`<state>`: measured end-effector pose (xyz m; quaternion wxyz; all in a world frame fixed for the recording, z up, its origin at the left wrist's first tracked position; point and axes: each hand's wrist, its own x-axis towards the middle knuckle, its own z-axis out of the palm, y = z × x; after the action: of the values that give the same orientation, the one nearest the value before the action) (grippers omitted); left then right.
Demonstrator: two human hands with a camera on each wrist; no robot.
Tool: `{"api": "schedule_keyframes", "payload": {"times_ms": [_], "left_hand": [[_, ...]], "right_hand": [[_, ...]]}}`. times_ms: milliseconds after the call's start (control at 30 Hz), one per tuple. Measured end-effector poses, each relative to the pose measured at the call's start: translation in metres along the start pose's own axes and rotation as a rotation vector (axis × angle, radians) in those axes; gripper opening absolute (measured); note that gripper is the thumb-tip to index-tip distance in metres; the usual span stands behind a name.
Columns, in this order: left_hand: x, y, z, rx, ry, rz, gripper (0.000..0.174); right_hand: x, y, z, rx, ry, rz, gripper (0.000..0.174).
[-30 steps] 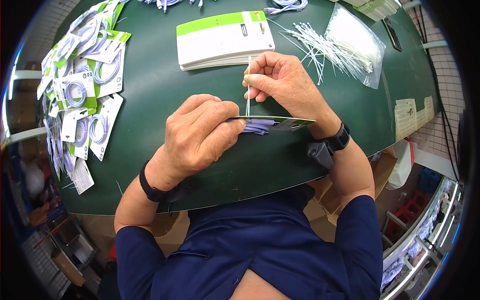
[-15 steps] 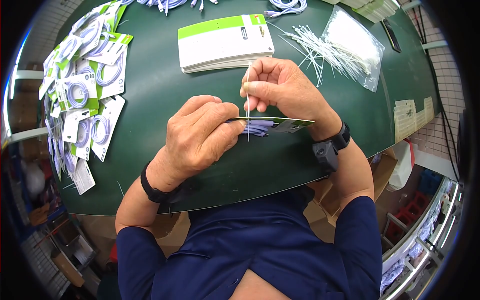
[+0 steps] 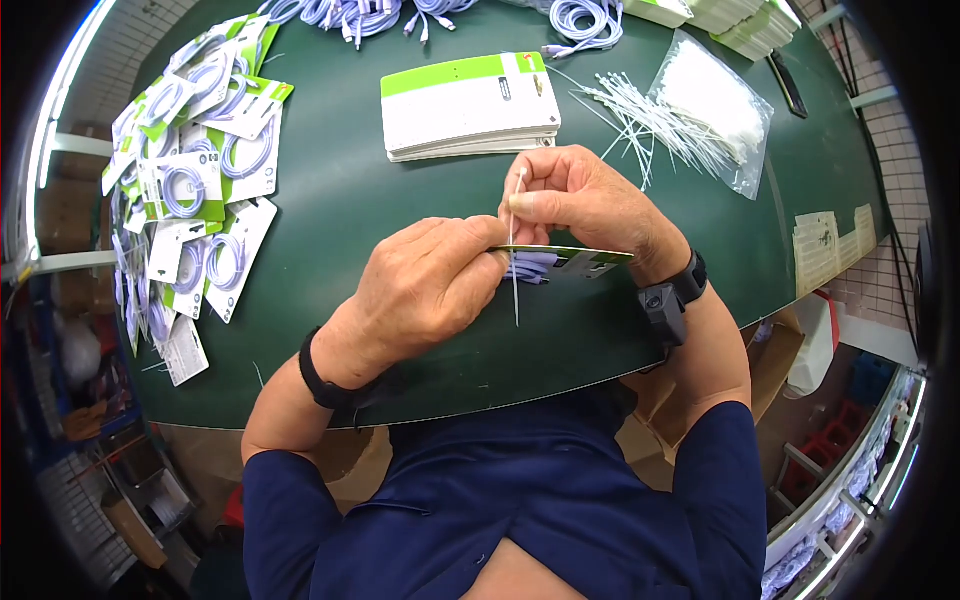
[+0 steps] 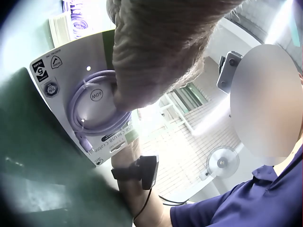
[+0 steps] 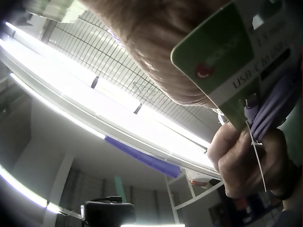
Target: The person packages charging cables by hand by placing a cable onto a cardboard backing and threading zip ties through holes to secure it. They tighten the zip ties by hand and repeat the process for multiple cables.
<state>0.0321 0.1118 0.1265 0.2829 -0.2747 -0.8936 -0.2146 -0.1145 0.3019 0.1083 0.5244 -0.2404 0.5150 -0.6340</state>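
My left hand (image 3: 425, 280) grips a white and green packaging card (image 3: 592, 262), which stands edge-on to the head camera. A coil of purple USB cable (image 4: 72, 109) lies against the card's face, as the left wrist view shows. Between thumb and fingers, my right hand (image 3: 582, 200) pinches a white cable tie (image 3: 516, 295) on the card's far side. The tie passes through the card beside the cable, and its thin tail sticks out on the near side. In the right wrist view, the tie's tail (image 5: 260, 168) hangs in front of the left fingers.
Beyond the hands is a stack of cards (image 3: 455, 110). Loose cable ties (image 3: 655, 120) lie by a clear bag of ties (image 3: 712, 115) at the right. Carded cables (image 3: 185, 195) pile up at the left. Coiled purple cables (image 3: 585, 22) and more card stacks (image 3: 745, 25) line the far edge.
The cable tie has gone through the card, its tail now reaching well out on the near side. My right hand has come down closer to the card. The head view has shifted slightly.
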Motion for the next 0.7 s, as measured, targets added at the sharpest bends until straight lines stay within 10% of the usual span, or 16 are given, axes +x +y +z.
{"api": "schedule_keyframes", "payload": {"times_ms": [700], "left_hand": [[-0.007, -0.006, 0.003, -0.164, 0.038, -0.06, 0.021]], "right_hand": [[0.011, 0.012, 0.001, -0.112, -0.145, -0.033, 0.021]]}}
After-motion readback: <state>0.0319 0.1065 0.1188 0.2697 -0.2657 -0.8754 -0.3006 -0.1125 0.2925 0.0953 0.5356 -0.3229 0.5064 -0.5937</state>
